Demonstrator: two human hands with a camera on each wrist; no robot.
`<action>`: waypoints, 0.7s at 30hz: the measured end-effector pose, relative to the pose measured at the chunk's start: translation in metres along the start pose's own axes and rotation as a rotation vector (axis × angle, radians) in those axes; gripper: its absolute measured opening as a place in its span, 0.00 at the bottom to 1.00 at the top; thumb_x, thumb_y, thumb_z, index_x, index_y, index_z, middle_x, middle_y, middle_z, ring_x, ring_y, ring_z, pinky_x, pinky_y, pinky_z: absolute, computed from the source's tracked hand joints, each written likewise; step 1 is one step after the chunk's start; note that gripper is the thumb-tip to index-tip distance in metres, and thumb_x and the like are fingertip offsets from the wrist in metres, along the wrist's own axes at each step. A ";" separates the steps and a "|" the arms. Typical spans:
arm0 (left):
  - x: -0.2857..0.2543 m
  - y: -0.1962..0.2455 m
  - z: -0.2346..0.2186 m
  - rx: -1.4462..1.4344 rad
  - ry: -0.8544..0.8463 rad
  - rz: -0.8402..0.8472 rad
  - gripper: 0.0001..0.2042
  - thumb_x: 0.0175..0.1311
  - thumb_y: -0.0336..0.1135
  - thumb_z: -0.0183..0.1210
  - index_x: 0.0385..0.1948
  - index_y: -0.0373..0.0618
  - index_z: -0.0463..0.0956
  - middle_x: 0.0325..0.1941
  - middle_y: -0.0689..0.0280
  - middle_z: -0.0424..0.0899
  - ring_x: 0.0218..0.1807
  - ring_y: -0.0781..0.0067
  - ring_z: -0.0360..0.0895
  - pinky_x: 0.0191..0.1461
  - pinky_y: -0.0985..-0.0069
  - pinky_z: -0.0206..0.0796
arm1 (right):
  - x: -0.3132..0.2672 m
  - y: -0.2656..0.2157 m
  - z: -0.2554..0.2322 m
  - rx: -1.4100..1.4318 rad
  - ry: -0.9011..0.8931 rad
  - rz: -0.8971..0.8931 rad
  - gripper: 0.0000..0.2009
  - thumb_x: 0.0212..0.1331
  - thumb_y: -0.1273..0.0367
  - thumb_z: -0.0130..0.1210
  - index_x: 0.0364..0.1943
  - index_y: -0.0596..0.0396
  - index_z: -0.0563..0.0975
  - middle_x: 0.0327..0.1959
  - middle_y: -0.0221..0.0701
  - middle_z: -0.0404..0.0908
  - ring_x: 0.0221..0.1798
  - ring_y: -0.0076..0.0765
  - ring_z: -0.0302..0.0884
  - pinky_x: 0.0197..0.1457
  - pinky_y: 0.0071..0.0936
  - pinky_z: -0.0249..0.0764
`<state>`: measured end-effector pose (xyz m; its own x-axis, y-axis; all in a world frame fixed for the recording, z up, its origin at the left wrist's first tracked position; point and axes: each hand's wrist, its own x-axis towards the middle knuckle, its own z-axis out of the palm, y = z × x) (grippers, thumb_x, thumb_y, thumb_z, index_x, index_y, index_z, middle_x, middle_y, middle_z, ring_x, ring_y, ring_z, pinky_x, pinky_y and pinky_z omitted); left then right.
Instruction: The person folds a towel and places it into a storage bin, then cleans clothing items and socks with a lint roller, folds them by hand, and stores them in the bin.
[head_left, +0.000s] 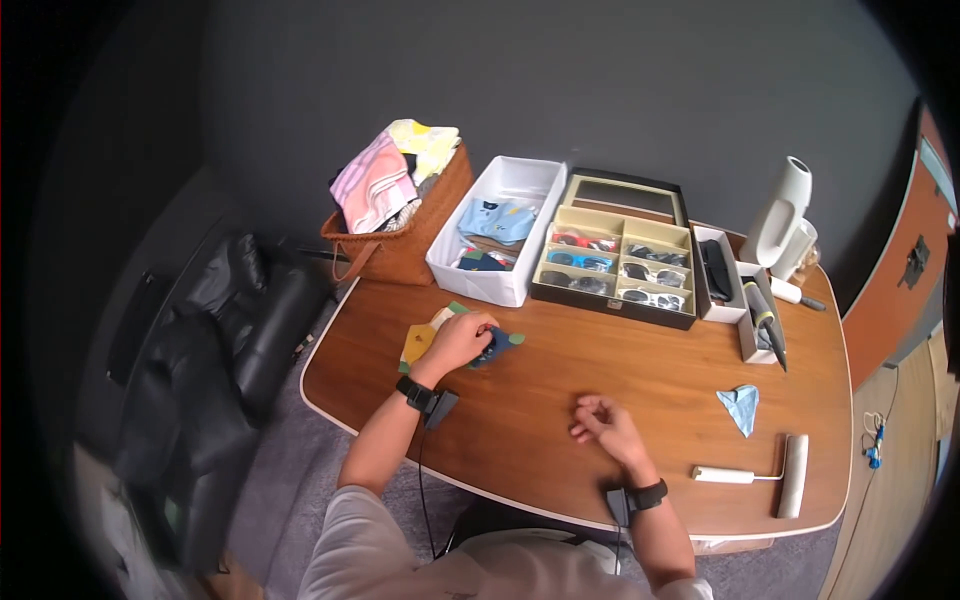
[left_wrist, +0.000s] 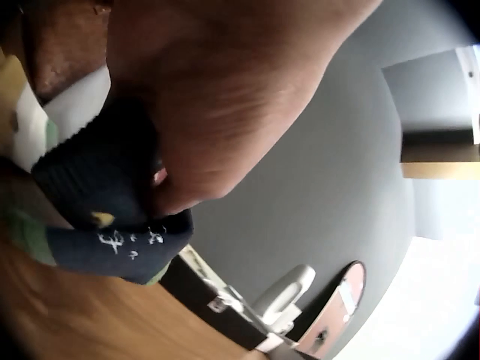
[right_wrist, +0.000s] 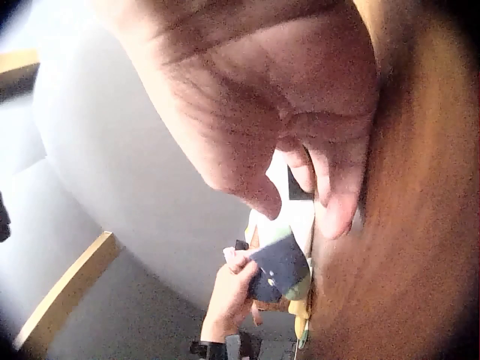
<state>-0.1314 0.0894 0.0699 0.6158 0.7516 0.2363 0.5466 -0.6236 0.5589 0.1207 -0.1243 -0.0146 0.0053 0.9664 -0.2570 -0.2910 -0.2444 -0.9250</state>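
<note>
My left hand (head_left: 458, 342) pinches a navy sock (head_left: 499, 345) with a green toe, at the left part of the table. In the left wrist view the navy sock (left_wrist: 105, 176) shows its ribbed cuff and small white and yellow marks, with the thumb and fingers at the cuff. Below and beside that hand lie other socks, among them a yellow one (head_left: 416, 345) with cream and green parts. My right hand (head_left: 608, 430) hovers near the table's front middle, its fingers loosely bent and holding nothing. In the right wrist view this hand (right_wrist: 262, 105) has its palm in sight.
Behind the socks stands a white fabric bin (head_left: 478, 270) with folded socks, beside a brown basket (head_left: 430, 235) of cloths. A glasses case (head_left: 640, 315) holds several pairs. To the right are narrow boxes (head_left: 735, 300), a blue cloth (head_left: 741, 408) and a lint roller (head_left: 792, 475).
</note>
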 end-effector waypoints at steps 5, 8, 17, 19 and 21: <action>-0.012 0.097 0.011 -0.247 -0.138 -0.063 0.07 0.61 0.30 0.60 0.37 0.36 0.80 0.25 0.67 0.81 0.28 0.82 0.77 0.30 0.79 0.68 | -0.012 -0.004 0.034 -0.413 0.157 -0.478 0.35 0.61 0.70 0.63 0.68 0.62 0.55 0.60 0.41 0.67 0.45 0.28 0.79 0.43 0.22 0.77; -0.012 0.119 0.022 -0.462 -0.379 -0.144 0.09 0.63 0.33 0.62 0.38 0.37 0.81 0.26 0.68 0.82 0.29 0.83 0.77 0.31 0.81 0.68 | -0.039 -0.029 0.044 -0.406 0.239 -0.503 0.32 0.62 0.70 0.62 0.66 0.64 0.58 0.55 0.41 0.73 0.41 0.27 0.80 0.40 0.21 0.77; -0.006 0.085 0.065 -0.856 -0.745 -0.153 0.12 0.61 0.33 0.66 0.40 0.33 0.80 0.39 0.63 0.86 0.40 0.80 0.81 0.45 0.82 0.73 | -0.084 -0.053 -0.027 -0.003 0.463 -0.084 0.09 0.64 0.69 0.60 0.38 0.63 0.76 0.25 0.33 0.81 0.18 0.24 0.78 0.18 0.17 0.69; -0.006 0.087 0.079 -0.927 -0.703 -0.177 0.13 0.61 0.32 0.66 0.41 0.33 0.79 0.40 0.61 0.86 0.43 0.78 0.82 0.48 0.81 0.73 | -0.090 -0.054 -0.034 -0.028 0.493 -0.065 0.10 0.64 0.68 0.60 0.38 0.63 0.76 0.24 0.33 0.81 0.17 0.24 0.77 0.18 0.17 0.69; -0.002 0.082 0.097 -0.960 -0.668 -0.175 0.14 0.60 0.32 0.67 0.43 0.34 0.78 0.40 0.62 0.85 0.42 0.79 0.81 0.47 0.82 0.73 | -0.092 -0.052 -0.040 -0.052 0.518 -0.043 0.10 0.63 0.68 0.60 0.39 0.63 0.76 0.23 0.32 0.81 0.17 0.24 0.77 0.18 0.17 0.68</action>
<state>-0.0326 0.0165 0.0378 0.9052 0.3716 -0.2062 0.1783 0.1085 0.9780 0.1736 -0.2036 0.0462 0.4926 0.8128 -0.3110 -0.2326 -0.2214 -0.9470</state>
